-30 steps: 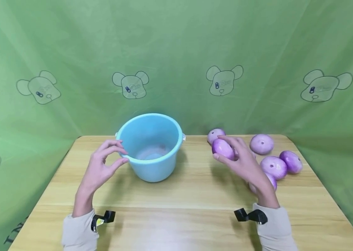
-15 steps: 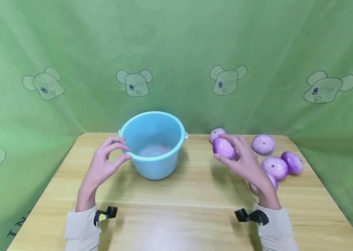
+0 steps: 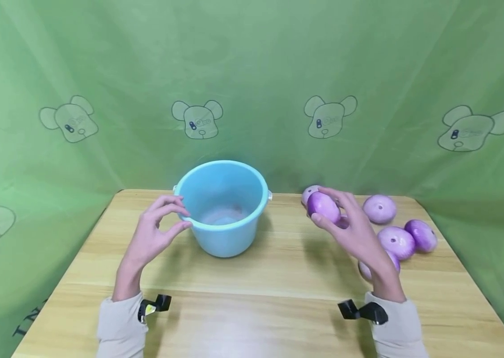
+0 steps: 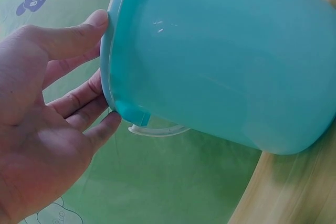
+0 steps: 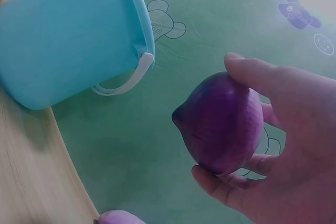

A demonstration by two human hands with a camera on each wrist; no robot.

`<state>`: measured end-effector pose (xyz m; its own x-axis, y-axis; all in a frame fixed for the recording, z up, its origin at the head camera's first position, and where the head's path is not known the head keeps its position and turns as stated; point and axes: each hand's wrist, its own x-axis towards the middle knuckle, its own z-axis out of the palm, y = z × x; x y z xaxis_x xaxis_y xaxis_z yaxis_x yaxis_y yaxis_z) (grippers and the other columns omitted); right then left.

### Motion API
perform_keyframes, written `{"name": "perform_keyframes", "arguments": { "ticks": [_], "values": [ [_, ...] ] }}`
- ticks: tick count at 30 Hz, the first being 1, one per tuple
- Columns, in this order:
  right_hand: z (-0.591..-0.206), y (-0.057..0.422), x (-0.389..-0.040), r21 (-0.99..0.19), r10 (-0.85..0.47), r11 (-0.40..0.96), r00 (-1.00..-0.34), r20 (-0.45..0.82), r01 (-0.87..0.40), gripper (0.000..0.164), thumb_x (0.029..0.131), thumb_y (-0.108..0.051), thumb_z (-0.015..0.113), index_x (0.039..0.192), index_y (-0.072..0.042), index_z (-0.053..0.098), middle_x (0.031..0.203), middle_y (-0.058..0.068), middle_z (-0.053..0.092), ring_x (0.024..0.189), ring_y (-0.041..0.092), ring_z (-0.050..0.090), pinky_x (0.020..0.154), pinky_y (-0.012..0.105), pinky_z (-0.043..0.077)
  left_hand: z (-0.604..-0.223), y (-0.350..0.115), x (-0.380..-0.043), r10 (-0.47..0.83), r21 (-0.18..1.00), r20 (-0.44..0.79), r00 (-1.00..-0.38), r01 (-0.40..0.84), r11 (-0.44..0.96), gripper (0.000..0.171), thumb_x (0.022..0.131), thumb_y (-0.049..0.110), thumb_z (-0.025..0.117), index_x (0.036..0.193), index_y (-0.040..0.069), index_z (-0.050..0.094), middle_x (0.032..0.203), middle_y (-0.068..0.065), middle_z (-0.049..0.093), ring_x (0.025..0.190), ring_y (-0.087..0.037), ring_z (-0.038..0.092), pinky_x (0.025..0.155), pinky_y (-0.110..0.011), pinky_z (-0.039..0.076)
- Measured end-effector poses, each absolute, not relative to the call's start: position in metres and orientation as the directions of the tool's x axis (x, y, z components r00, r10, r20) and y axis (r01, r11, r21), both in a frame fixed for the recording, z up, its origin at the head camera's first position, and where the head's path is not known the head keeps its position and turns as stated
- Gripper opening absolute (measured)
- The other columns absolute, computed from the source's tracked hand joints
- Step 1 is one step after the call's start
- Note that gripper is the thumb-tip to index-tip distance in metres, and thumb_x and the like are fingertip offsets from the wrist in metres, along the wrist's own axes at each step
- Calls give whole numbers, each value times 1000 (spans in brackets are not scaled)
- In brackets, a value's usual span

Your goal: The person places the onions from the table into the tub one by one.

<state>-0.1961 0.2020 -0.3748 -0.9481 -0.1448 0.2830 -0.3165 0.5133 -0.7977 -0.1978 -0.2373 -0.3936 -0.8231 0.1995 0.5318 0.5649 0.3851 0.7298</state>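
Note:
A light blue bucket (image 3: 227, 241) stands upright near the table's back edge, its inner bottom in sight. My left hand (image 3: 151, 236) pinches the bucket's rim at the near left; in the left wrist view the thumb lies on the outer side and the fingers reach behind the rim. To the right of the bucket, my right hand (image 3: 355, 233) grips a purple onion (image 3: 323, 208) above the table. The right wrist view shows this onion (image 5: 223, 124) between thumb and fingers, its pointed end outward. Part of another onion shows behind the hand.
Several more onions lie on the right of the table: one at the back edge (image 3: 311, 194), one at the back right (image 3: 379, 209) and a cluster (image 3: 396, 242) beside my right wrist. A green curtain (image 3: 261, 59) hangs behind the wooden table (image 3: 243, 318).
The onion in my right hand has risen slightly and turned a little. My left hand keeps its hold on the bucket rim. The whole head view has shifted slightly.

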Motion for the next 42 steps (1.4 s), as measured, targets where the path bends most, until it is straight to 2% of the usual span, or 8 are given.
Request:
{"name": "perform_keyframes", "arguments": {
  "ticks": [4,6,13,16,24,30,38,42],
  "values": [
    [-373,201,-196,-798,-153,497,-939,307,-341,61,96,-28,75,151,-24,49,141,7,47,125,27,50,103,52,52,-393,-238,-198,200,725,534,-821,567,392,21,82,2,85,100,10,76,120,-2,63,130,-27,54,119,-44,40],
    [-373,201,-195,-803,-151,485,-938,312,-346,61,95,-27,76,150,-25,50,141,6,47,125,26,50,102,53,51,-394,-237,-199,201,722,537,-819,570,392,22,82,1,85,100,10,76,119,-2,63,129,-27,54,118,-45,40],
    [-369,197,-192,-817,-144,469,-941,305,-336,59,93,-29,78,147,-31,53,141,0,47,122,16,51,97,24,53,-394,-237,-198,203,720,541,-816,574,390,20,82,1,85,100,5,76,119,-2,63,131,-28,54,120,-44,38],
    [-368,196,-191,-817,-144,462,-938,316,-346,60,93,-26,79,147,-28,53,141,0,46,122,15,50,96,19,52,-394,-236,-198,202,717,544,-814,576,393,20,82,2,85,100,7,76,119,-1,63,131,-28,54,120,-42,38],
    [-368,195,-185,-847,-131,415,-943,305,-332,61,92,-28,79,147,-32,53,141,-3,45,112,21,58,86,27,58,-397,-235,-198,201,713,556,-806,587,383,19,83,-2,83,98,7,75,118,-1,62,131,-29,54,119,-31,38],
    [-369,194,-184,-828,-116,449,-941,319,-336,62,92,-27,80,148,-33,52,144,-6,45,112,19,56,83,28,54,-396,-235,-197,201,721,553,-809,585,370,19,83,-2,83,98,7,75,118,-2,62,128,-36,54,118,-28,39],
    [-366,187,-184,-795,-118,475,-923,367,-377,63,91,-28,81,147,-34,53,145,-7,46,118,12,52,84,30,54,-396,-234,-197,197,732,546,-814,578,361,22,83,-3,83,99,11,75,118,-3,62,133,-27,53,118,-28,39],
    [-364,185,-182,-787,-123,477,-916,383,-393,63,91,-27,81,147,-35,53,145,-8,46,119,12,52,86,31,54,-396,-234,-197,195,733,540,-819,571,369,20,83,-3,83,99,7,75,118,-3,62,133,-27,53,119,-29,39]
  ]
}}
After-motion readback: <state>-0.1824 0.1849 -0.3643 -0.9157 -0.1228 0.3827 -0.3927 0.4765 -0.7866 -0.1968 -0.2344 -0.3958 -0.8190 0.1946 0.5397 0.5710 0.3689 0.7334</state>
